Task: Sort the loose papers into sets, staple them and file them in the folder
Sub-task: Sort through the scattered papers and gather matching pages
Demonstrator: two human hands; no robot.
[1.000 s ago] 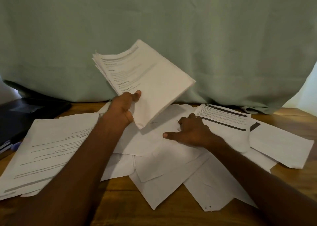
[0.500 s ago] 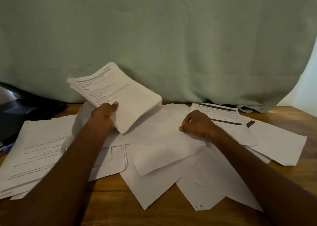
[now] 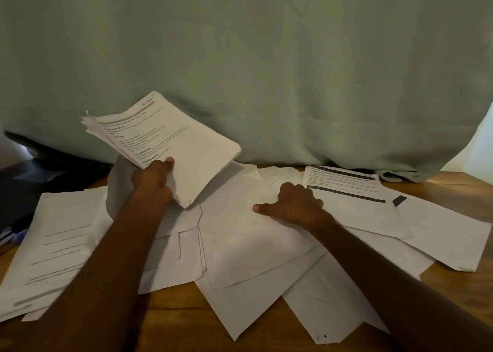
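My left hand point(image 3: 153, 182) grips a thick stack of printed sheets point(image 3: 170, 143), held tilted above the table with its lower corner near the pile. Many loose white papers point(image 3: 256, 245) lie fanned over the wooden table point(image 3: 170, 322), mostly blank side up. My right hand point(image 3: 293, 205) rests on the middle of that pile, fingers curled with the thumb stretched out to the left on a blank sheet. A printed sheet with dark bars point(image 3: 344, 183) lies just right of this hand. Another printed sheet point(image 3: 56, 245) lies at the far left.
A pale green curtain point(image 3: 266, 71) hangs behind the table. Dark objects point(image 3: 32, 191), possibly a folder or bag, sit at the left edge, with something bluish point(image 3: 16, 235) beside them. Bare wood shows along the front edge and at the far right.
My left hand lowered the stack from high centre down to the left and keeps it there. My right hand stays on the pile, its thumb now stretched out leftward again.
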